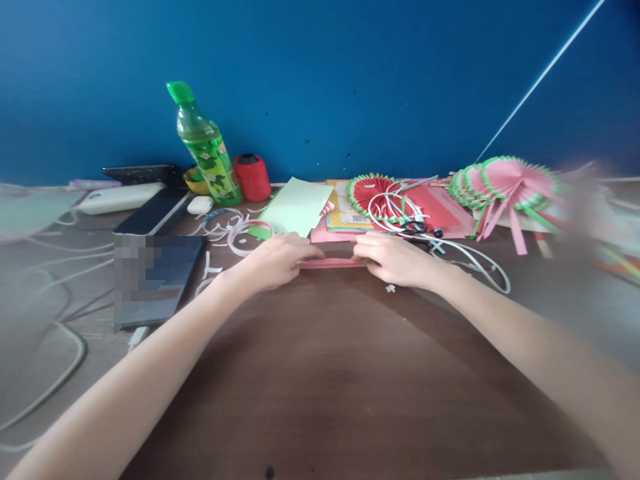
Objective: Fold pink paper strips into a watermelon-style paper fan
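A narrow strip of folded pink paper (333, 264) lies across the table between my two hands. My left hand (280, 260) has its fingers closed on the left end of the strip. At the right end, my right hand (395, 258) pinches the paper in the same way. Just behind the left hand is a sheet of pale green paper (300, 205). Beyond the right hand sits a red and green pleated paper rosette (375, 198), with a coiled white cable (400, 207) lying over it. The fingertips are partly hidden by the hands.
A green bottle (206, 150) and a red thread spool (253, 179) stand by the blue wall. Left are a dark tablet-like device (170, 280), a white power bank (123, 198) and cables. Pink and green pleated fans (520, 183) rest at right. A white paper scrap (390, 289) lies nearby.
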